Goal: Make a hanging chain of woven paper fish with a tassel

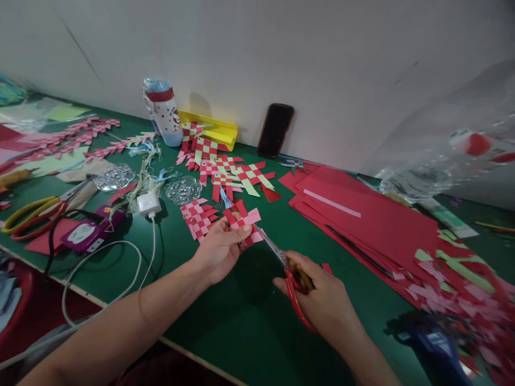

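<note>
My left hand point(220, 245) is closed on a woven paper fish point(251, 219) of red and pink strips, pinched between thumb and fingers above the table. In my right hand point(322, 292) is a pair of scissors point(296, 284) with red and yellow handles. Their blades point up and left, with the tips at the fish's strip ends. Just left of my left hand lies another pink and red woven fish point(198, 219) with small round eyes. Behind it are several woven fish point(221, 163) in red, pink and pale green, some with tassels.
Red paper sheets point(338, 198) with a black pen point(358, 249) lie right, beside paper scraps point(454, 295) and a plastic bottle point(442, 161). A phone point(276, 130) leans on the wall near a drink bottle point(164, 115). Left are a charger point(148, 204), a purple power strip point(94, 229) and more scissors point(38, 214).
</note>
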The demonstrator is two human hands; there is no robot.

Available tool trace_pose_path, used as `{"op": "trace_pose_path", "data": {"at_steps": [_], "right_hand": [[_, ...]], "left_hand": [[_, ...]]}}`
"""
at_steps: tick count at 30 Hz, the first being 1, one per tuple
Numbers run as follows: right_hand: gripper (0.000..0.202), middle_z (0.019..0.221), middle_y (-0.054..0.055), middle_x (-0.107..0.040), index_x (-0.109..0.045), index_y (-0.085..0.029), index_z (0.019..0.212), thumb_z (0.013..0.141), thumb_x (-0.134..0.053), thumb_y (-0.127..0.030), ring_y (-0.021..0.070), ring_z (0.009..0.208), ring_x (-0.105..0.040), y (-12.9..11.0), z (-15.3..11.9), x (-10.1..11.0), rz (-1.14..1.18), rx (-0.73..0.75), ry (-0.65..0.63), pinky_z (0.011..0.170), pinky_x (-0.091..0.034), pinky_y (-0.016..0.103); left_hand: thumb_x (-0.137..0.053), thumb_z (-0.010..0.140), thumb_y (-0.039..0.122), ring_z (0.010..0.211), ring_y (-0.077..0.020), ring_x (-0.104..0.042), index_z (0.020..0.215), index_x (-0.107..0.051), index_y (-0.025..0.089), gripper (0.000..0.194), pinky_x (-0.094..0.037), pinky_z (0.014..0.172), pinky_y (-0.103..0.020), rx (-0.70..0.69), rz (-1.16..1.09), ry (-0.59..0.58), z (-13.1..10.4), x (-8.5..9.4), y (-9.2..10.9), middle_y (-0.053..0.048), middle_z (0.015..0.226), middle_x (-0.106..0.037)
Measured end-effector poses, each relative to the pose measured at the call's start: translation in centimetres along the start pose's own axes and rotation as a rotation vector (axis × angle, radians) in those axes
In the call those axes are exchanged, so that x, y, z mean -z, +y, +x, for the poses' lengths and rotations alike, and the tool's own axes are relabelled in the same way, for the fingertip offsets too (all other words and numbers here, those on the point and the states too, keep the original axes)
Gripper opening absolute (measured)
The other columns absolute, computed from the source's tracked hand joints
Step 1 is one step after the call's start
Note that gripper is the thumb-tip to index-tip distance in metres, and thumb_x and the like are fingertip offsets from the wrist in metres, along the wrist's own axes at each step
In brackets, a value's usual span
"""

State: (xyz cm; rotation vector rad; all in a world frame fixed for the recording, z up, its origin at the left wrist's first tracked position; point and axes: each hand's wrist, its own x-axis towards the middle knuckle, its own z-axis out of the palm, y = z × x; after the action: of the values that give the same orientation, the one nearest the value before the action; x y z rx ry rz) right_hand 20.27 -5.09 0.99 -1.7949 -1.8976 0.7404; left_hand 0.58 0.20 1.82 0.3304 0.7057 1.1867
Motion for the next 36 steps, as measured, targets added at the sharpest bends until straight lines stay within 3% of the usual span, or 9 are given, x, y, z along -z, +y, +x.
{"op": "trace_pose_path", "data": {"at_steps": [4, 10, 18, 25, 31, 36], "right_hand": [[0.037, 0.089, -0.002, -0.074, -0.066, -0.031, 0.110, 0.075, -0.069, -0.040, 0.0168, 0.072, -0.069, 0.2, 0.1, 0.2, -0.028, 0.022, 0.016, 0.062, -0.052, 0.025], [0.042, 0.092, 0.000, -0.074, -0.065, -0.030, 0.113, 0.074, -0.069, -0.046, 0.0180, 0.071, -0.069, 1.5, 0.3, 0.7, -0.053, 0.019, 0.150, 0.063, -0.052, 0.026], [0.049, 0.096, 0.002, -0.073, -0.062, -0.029, 0.119, 0.075, -0.066, -0.049, 0.0200, 0.072, -0.069, 1.4, 0.7, 1.9, -0.125, -0.092, 0.148, 0.060, -0.052, 0.029], [0.055, 0.113, 0.011, -0.069, -0.052, -0.018, 0.132, 0.080, -0.053, -0.036, 0.0291, 0.107, -0.063, 4.1, 1.5, 2.2, -0.391, -0.041, 0.196, 0.090, -0.049, 0.045], [0.059, 0.120, 0.017, -0.066, -0.046, -0.011, 0.137, 0.084, -0.052, -0.036, 0.0309, 0.109, -0.062, 4.8, 0.9, 2.3, -0.504, 0.008, 0.162, 0.092, -0.049, 0.047], [0.047, 0.113, 0.012, -0.070, -0.059, -0.017, 0.126, 0.084, -0.056, -0.039, 0.0296, 0.104, -0.066, 4.6, 0.0, 2.9, -0.566, 0.009, 0.148, 0.086, -0.052, 0.043]], "left_hand": [[-0.077, 0.071, 0.007, 0.078, -0.0155, -0.070, 0.094, -0.062, 0.013, 0.028, -0.057, 0.074, -0.027, 0.008, 0.011, 0.014, 0.1, 0.1, 0.1, -0.004, 0.087, -0.073], [-0.077, 0.070, 0.007, 0.070, -0.0112, -0.068, 0.090, -0.056, 0.019, 0.032, -0.054, 0.065, -0.022, -0.011, -0.003, 0.055, 0.4, 0.7, 0.4, 0.002, 0.076, -0.069], [-0.076, 0.072, 0.010, 0.071, -0.0136, -0.067, 0.095, -0.055, 0.019, 0.033, -0.054, 0.066, -0.027, 0.005, 0.114, 0.109, 0.5, 1.0, 0.3, -0.002, 0.082, -0.069], [-0.072, 0.069, 0.004, 0.070, -0.0137, -0.066, 0.113, -0.053, 0.022, 0.051, -0.055, 0.072, -0.030, 0.077, 0.355, -0.075, 0.1, 1.2, 0.1, -0.002, 0.087, -0.067], [-0.075, 0.071, 0.010, 0.071, -0.0159, -0.066, 0.131, -0.049, 0.021, 0.067, -0.053, 0.067, -0.026, 0.036, 0.589, -0.131, -0.3, 1.3, -0.2, -0.002, 0.078, -0.066], [-0.076, 0.067, 0.010, 0.061, -0.0148, -0.064, 0.139, -0.043, 0.020, 0.080, -0.046, 0.055, -0.021, 0.047, 0.725, -0.173, -0.5, 1.3, -0.4, -0.003, 0.073, -0.069]]}}
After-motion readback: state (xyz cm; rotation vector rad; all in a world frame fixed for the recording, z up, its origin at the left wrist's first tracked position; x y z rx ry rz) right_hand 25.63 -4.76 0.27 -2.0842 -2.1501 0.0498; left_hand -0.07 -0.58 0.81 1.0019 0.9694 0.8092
